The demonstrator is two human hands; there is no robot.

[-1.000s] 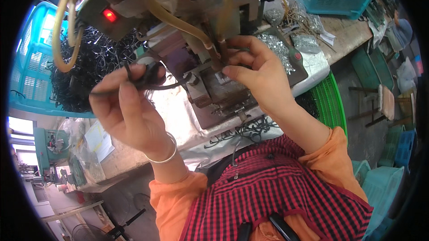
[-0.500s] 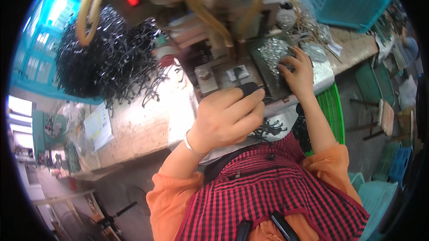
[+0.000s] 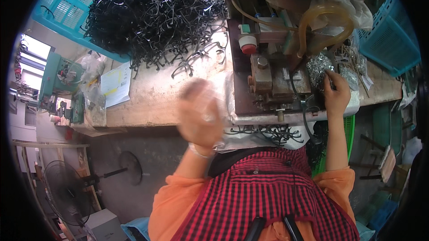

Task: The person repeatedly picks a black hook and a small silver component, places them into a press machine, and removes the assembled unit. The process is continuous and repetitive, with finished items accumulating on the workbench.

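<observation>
My left hand (image 3: 201,113) is smeared by motion over the front edge of the bench, left of a metal press (image 3: 272,78). Its fingers blur too much to show whether anything is in them. On the other side of the press, my right hand (image 3: 338,94) reaches a heap of small shiny silver pieces (image 3: 319,69). Its fingertips are bent together at the heap's near edge; whatever lies between them is hidden. Several black hooked plastic strips (image 3: 272,132) lie on a silvery sheet in front of my apron, below the press.
A large tangle of similar black strips (image 3: 147,17) fills the back left, by a blue crate (image 3: 67,6). A red button (image 3: 248,49) and a looped yellowish hose (image 3: 328,11) are at the press. Paper sheets (image 3: 115,84) lie left; another blue crate (image 3: 389,40) stands right.
The view has swung left. My left hand has left the press, where it held a black piece, and moved left. My right hand stays at the silver heap, its fingers now closer together.
</observation>
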